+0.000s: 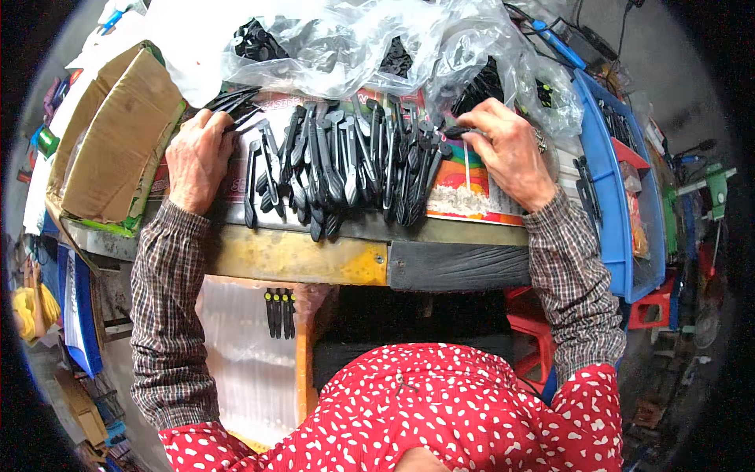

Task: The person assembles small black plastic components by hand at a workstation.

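Observation:
A wide pile of slim black plastic handle-shaped pieces (346,161), most pointing toward me, covers the middle of the table. My left hand (197,157) is at the pile's left end, its fingers closed around the ends of a few thin black pieces (233,100) that fan out to the far right; the fingers partly hide them. At the right end my right hand (507,153) pinches one small dark end of a black piece (458,131) between thumb and fingertips. Printed colourful sheeting (480,189) lies under the pile.
An opened cardboard box (118,141) stands at left. Clear plastic bags (338,55) with more black pieces lie along the back. A blue crate (617,197) is at right. Below the table edge (307,258) are a whitish bin (248,354) and a red stool (531,330).

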